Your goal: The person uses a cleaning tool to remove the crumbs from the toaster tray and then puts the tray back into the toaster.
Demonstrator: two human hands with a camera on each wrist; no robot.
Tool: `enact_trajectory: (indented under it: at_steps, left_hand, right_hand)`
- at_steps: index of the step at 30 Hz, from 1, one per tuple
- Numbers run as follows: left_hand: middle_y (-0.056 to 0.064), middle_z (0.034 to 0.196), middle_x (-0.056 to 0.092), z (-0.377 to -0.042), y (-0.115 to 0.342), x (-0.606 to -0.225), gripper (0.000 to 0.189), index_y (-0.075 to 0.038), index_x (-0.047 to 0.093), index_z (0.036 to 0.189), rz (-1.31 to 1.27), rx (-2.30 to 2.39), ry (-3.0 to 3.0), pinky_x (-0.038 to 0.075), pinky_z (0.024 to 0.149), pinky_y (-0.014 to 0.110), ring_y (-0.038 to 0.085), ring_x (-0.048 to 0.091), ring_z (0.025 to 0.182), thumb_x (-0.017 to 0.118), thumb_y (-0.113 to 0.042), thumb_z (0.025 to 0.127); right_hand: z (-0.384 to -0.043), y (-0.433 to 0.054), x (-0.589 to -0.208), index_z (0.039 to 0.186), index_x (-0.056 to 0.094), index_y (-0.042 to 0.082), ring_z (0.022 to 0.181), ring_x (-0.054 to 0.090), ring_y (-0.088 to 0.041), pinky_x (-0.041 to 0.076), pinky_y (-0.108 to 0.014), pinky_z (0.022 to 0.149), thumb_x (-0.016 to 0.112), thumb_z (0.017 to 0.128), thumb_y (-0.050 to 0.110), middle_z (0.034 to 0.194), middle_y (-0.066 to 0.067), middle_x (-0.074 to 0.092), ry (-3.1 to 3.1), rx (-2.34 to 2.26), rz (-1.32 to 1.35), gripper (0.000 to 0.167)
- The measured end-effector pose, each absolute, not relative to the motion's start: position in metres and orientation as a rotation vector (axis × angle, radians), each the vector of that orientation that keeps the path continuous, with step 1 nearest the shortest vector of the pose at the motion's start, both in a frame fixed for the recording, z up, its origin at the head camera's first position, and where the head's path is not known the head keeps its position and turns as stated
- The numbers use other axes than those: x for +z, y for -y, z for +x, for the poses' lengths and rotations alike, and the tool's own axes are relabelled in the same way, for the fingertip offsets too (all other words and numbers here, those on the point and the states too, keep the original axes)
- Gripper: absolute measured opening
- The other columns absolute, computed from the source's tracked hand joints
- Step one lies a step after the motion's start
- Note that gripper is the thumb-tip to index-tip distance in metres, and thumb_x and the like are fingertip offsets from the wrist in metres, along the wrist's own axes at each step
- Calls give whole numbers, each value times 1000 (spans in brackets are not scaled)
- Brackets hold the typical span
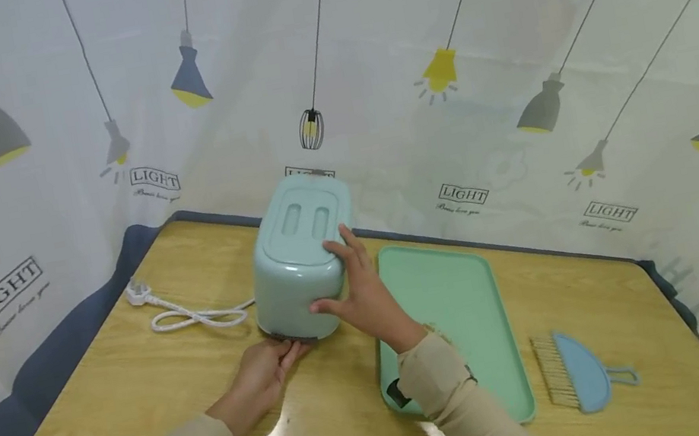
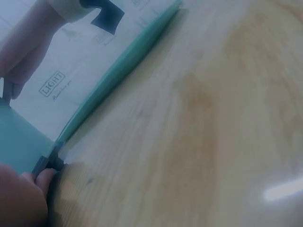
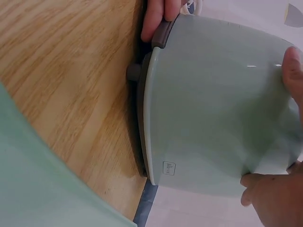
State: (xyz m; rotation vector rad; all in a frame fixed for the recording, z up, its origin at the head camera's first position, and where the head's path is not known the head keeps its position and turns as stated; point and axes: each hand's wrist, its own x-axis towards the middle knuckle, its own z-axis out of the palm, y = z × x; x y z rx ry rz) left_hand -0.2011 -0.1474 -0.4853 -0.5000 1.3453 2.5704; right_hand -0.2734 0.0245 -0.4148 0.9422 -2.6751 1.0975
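Observation:
A pale mint toaster (image 1: 295, 289) with a lid on its top stands tilted on the wooden table, one side of its base lifted. My right hand (image 1: 369, 295) holds its upper body, thumb on the near end and fingers on the top edge and far side. Down at the near end of the base, my left hand (image 1: 263, 371) pinches a dark tab (image 3: 164, 33), seemingly the crumb tray's edge. In the right wrist view a small dark foot (image 3: 134, 72) shows under the base, off the tabletop.
A green tray (image 1: 455, 308) lies right of the toaster, partly behind my right sleeve, with a few yellowish bits beside the cuff. Farther right is a blue hand brush (image 1: 583, 372). The white cord (image 1: 199, 316) and plug lie to the left. A printed curtain hangs behind.

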Motion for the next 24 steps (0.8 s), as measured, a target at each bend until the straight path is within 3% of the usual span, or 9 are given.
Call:
enact_trajectory:
  at_steps: [3, 5, 12, 24]
  left_hand:
    - [41, 135, 40, -201, 145, -487, 44, 27, 19, 137, -542, 2574, -1389, 47, 87, 8, 8, 66, 90, 31, 10, 98]
    - [41, 132, 42, -201, 144, -488, 44, 28, 20, 136, -551, 2572, -1412, 47, 86, 7, 3, 64, 83, 31, 10, 98]
    - [44, 142, 26, -201, 142, -491, 45, 28, 15, 137, -519, 2548, -1453, 46, 86, 6, 10, 64, 94, 27, 11, 98]
    - [40, 140, 33, -210, 138, -488, 45, 28, 15, 137, -511, 2544, -1446, 47, 90, 10, 7, 68, 91, 28, 9, 98]
  right_hand:
    - [-273, -24, -417, 145, 22, 21, 146, 20, -39, 38, -55, 108, 79, 76, 34, 162, -11, 3, 2669, 1076, 930, 91]
    - [-273, -23, -417, 144, 23, 20, 146, 22, -40, 39, -55, 107, 80, 76, 32, 162, -11, 4, 2652, 1073, 928, 90]
    - [-269, -24, -417, 144, 22, 19, 144, 25, -41, 39, -54, 107, 80, 76, 33, 162, -12, 5, 2667, 1058, 938, 90]
    - [-273, -28, -411, 141, 22, 16, 142, 28, -45, 43, -54, 103, 79, 78, 32, 159, -18, 8, 2623, 962, 997, 86]
